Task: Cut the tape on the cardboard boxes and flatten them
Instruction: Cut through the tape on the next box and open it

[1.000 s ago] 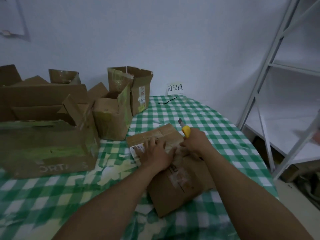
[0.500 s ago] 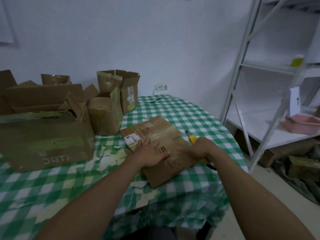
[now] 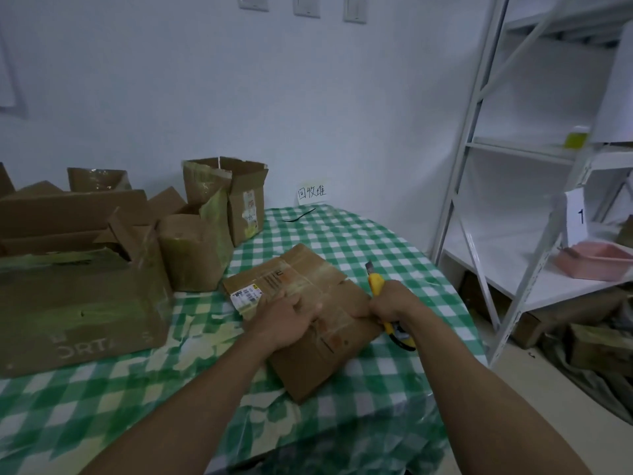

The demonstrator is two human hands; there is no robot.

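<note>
The flattened cardboard box [image 3: 329, 341] lies on the table [image 3: 359, 241], near the front edge of the green checked cloth, one corner pointing toward the person. The left hand [image 3: 287, 320] is on top of it, fingers curled over the edge beside the white shipping label [image 3: 244, 298] and thumb laid across the taped seam, so it has hold of the cardboard. The right hand [image 3: 390, 305] is closed round a yellow utility knife [image 3: 376, 282] at the box's right edge (blade out, pointing up and away from the person), and the handle's tail sticks out below the fist.

To the left stand open boxes: a large box [image 3: 78, 310], a small box [image 3: 191, 252] just beside it, and a taller box [image 3: 239, 197] behind. A handwritten paper sign [image 3: 311, 193] leans against the wall. A white shelving rack [image 3: 479, 166] stands at the right, a pink tray [image 3: 596, 262] on one shelf.
</note>
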